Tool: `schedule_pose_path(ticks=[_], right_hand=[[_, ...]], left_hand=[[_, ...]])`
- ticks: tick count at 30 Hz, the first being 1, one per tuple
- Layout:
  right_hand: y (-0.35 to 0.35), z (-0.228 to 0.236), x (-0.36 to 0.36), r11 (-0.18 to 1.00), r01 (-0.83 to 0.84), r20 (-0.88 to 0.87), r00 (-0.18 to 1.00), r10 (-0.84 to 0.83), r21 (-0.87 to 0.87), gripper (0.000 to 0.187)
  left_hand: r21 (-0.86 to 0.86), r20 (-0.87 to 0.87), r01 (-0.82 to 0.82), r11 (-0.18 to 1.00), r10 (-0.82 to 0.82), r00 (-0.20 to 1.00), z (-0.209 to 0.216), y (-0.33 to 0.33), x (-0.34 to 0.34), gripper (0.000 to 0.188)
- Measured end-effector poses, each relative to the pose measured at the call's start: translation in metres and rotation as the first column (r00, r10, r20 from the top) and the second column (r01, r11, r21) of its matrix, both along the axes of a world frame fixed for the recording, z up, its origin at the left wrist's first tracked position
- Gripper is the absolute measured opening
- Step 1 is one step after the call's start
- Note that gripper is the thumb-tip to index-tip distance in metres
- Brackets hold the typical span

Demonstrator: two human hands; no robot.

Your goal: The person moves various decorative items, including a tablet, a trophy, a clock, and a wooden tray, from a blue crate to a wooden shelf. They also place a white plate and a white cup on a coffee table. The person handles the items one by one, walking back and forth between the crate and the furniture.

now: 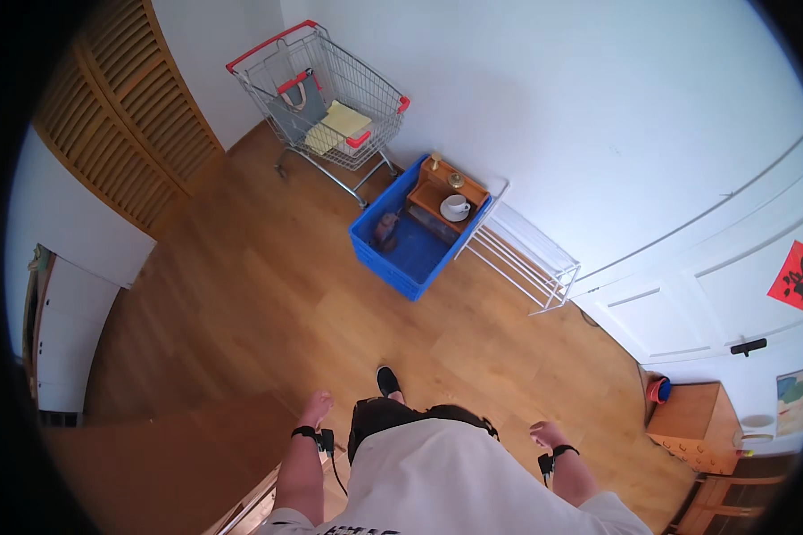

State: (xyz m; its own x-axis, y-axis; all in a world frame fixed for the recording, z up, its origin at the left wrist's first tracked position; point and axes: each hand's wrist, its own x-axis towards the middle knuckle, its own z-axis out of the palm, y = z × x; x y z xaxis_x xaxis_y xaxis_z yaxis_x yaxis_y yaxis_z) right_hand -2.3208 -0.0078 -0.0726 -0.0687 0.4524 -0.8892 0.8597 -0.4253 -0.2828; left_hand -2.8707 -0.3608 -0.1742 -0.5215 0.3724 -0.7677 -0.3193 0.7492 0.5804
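Observation:
My left hand (pixel 317 408) hangs beside my left hip, its fingers curled in with nothing visible in them. On the other side, my right hand (pixel 549 435) is held out from my body over the wooden floor, loosely closed and showing no object. Both wrists carry black straps with small devices and cables. Ahead of me, apart from both hands, stands a blue plastic crate (pixel 393 267). A wooden shelf box (pixel 433 198) sits at its back, bearing a white cup (pixel 455 204) on a saucer. A small brownish item (pixel 384 230) lies inside the crate, its kind unclear.
A shopping cart (pixel 366 85) with red trim, holding a grey bag and yellow cloth, stands beyond the crate. A white metal rack (pixel 519 267) adjoins it along the wall. A brown tabletop (pixel 178 446) is at my left. A wooden cabinet (pixel 696 426) stands right, near the white door (pixel 665 325).

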Motion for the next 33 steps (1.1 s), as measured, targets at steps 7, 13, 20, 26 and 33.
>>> schedule_pose_path(ticks=[7,13,20,26,33], right_hand=[[0.017,0.011,-0.025,0.980,0.170,-0.002,0.985,-0.171,-0.106,0.027],[0.090,0.006,-0.049,0.995,-0.048,0.018,0.999,0.050,-0.086,0.029],[0.299,-0.047,-0.187,0.814,-0.519,-0.072,0.830,0.553,0.260,0.035],[0.402,-0.052,-0.363,0.587,-0.687,-0.069,0.623,0.779,0.428,0.033],[0.434,-0.072,-0.537,0.404,-0.788,0.053,0.480,0.876,0.464,0.030]], left_hand=[[-0.090,0.112,0.170,0.981,-0.159,0.981,-0.091,-0.008,-0.051,0.040],[-0.053,0.320,0.204,0.978,-0.177,0.931,0.016,0.125,-0.043,0.052],[-0.011,0.604,0.311,0.950,-0.241,0.759,0.007,0.179,-0.029,0.044],[-0.091,0.440,-0.056,0.994,0.091,0.893,0.032,0.242,-0.042,0.036],[-0.127,0.430,0.417,0.900,-0.328,0.841,0.045,0.323,-0.048,0.094]])
